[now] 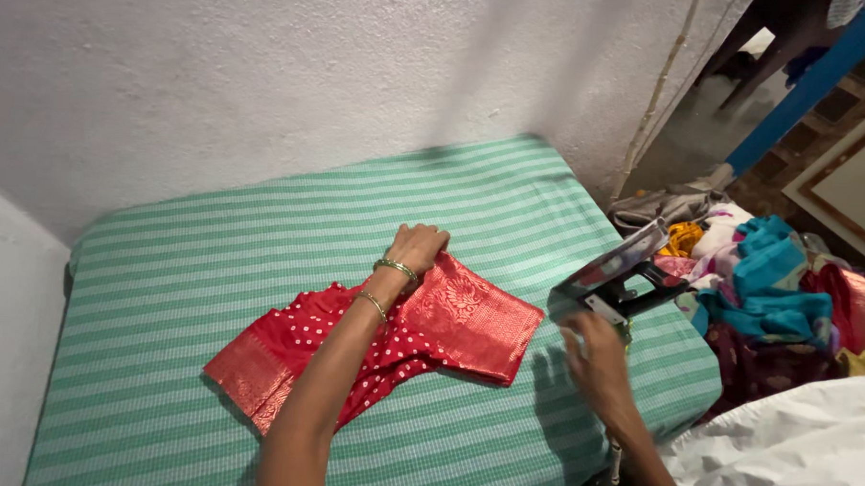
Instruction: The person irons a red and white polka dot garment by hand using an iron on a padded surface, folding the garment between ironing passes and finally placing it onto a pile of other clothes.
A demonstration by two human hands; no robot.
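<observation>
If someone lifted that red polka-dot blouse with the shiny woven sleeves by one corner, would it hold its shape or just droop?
The red polka-dot blouse with shiny woven sleeves would probably droop: it lies flat and creased on the green striped cloth-covered table, like thin fabric. It looks light, since the left hand pins it with fingertips alone. The brocade sleeve bands may be slightly stiffer.

Bare forearms, two thin gold bangles [385, 284] on the left wrist, sleeveless
</observation>
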